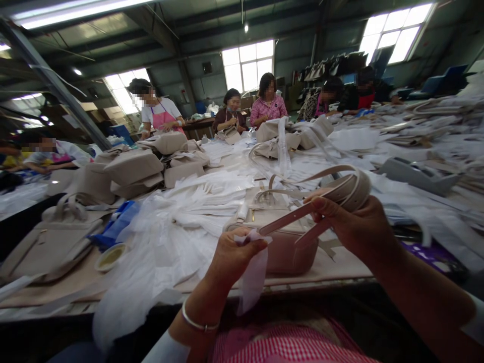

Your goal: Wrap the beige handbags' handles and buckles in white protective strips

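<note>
My right hand [359,227] is closed around a looped beige bag strap [350,189] with punched holes. Two strap ends point down to the left from it. My left hand [234,254] pinches a thin white wrapping strip [254,282], which hangs below the fingers. One strap end [282,222] reaches the left fingertips; whether they also grip it I cannot tell. Behind both hands a beige handbag [291,257] with a gold-coloured zip pull stands on the table, partly covered by the strap and hands.
White wrapping strips [189,222] lie heaped left of the handbag. Further left are a beige bag [56,242], blue plastic [119,222] and a small round dish [110,256]. A grey tape dispenser [418,176] sits at right. Several people work across the table.
</note>
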{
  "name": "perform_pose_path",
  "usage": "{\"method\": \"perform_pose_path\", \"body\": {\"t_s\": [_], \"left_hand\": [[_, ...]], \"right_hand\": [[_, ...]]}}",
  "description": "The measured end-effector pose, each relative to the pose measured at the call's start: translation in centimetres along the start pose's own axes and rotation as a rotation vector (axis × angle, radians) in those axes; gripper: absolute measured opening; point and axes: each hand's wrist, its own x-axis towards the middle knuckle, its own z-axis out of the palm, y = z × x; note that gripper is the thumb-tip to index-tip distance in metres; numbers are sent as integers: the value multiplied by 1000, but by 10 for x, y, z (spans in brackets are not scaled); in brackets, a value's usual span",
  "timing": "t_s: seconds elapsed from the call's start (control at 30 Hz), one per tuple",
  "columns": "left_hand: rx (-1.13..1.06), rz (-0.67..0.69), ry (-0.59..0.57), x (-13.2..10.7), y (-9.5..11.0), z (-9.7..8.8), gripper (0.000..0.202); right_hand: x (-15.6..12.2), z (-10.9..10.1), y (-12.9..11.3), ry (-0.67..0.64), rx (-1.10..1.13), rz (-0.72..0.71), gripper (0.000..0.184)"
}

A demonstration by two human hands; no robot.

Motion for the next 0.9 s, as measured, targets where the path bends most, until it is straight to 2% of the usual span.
{"method": "perform_pose_path", "body": {"t_s": [0.3, 0.63, 0.9], "left_hand": [[-88, -30, -45, 4, -13, -5, 20], [-82, -32, -38, 3, -14, -6, 16], [-84, -53, -32, 3, -11, -4, 18]], "right_hand": [[0, 0, 1, -33, 65, 6, 19], [2, -2, 7, 28, 13, 48, 26], [1, -4, 4, 36, 2, 55, 24]]}}
